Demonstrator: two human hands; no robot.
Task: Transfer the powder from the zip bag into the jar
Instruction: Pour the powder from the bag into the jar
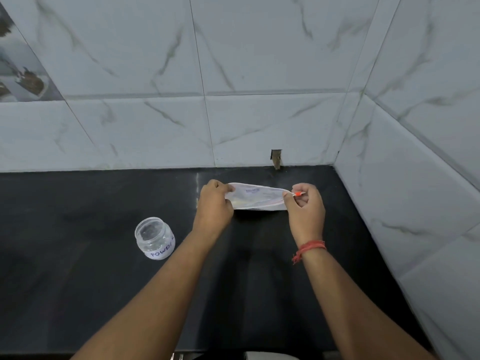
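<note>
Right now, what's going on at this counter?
A person holds a zip bag between both hands above the black counter. The left hand grips one end; the right hand pinches the orange slider at the other end. Whether the zip is open cannot be told. The open jar, labelled POWDER, stands apart to the left and looks empty, so no powder seems transferred yet.

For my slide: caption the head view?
Both hands, left hand and right hand, hold zip bag beside open jar.
</note>
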